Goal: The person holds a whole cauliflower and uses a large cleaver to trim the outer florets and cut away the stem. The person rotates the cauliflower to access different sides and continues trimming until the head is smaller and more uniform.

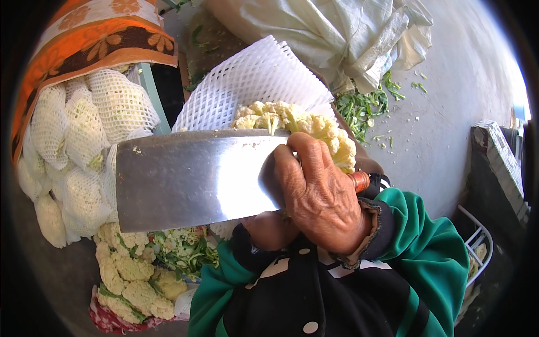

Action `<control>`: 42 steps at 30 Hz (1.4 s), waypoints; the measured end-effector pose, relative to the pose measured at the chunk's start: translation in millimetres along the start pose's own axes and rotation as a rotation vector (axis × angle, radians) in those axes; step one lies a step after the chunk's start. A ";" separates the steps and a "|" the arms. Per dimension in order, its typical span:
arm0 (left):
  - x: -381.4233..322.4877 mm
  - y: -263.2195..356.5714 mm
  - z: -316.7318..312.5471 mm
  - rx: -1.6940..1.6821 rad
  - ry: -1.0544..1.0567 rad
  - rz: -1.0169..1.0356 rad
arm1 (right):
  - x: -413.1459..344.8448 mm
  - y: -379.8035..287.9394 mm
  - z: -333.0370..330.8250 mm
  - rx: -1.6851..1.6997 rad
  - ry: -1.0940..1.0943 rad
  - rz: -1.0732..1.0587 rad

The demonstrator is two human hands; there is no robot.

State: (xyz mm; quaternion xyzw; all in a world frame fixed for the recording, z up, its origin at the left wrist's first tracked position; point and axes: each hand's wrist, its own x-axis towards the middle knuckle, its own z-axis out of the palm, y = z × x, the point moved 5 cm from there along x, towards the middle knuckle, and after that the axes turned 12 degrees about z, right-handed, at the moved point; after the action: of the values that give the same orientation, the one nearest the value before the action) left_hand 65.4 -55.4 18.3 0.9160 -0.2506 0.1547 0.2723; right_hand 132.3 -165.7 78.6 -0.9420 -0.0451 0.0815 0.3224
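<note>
My right hand [322, 191] grips a broad steel cleaver [168, 181], the fingers wrapped where the blade meets the handle. The reddish-brown end of the handle [360, 181] sticks out behind the hand. The blade lies flat to view and points left, with bits of plant matter stuck to it. Partly behind it is a cauliflower head [324, 132] with a white foam net sleeve [252, 84] beside its far side. Only the wrist end of my left hand [269, 231] shows below the blade; its fingers are hidden.
Several net-sleeved cauliflowers [84, 122] are stacked at left under an orange patterned cloth [113, 42]. Bare cauliflowers [130, 269] and leafy trimmings [185, 248] lie lower left. A white woven sack [328, 33] stands ahead, near cut leaves [364, 107] on the grey floor [438, 126].
</note>
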 end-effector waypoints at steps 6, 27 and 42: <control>-6.6 -5.8 -0.1 -0.057 0.006 -0.017 | 6.4 -4.8 -1.0 0.069 -0.033 0.041; 49.9 1.2 -45.5 -0.182 -0.124 0.073 | 5.3 98.1 -38.9 1.500 -0.033 0.568; 175.9 -21.6 -24.3 0.007 -0.527 0.150 | -20.6 134.8 11.4 1.793 -0.084 0.692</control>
State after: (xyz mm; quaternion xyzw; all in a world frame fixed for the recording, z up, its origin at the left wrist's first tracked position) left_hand 219.0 -91.6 102.6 0.9045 -0.3795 -0.0684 0.1825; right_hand 114.3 -268.0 -10.6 -0.3028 0.3030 0.2102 0.8788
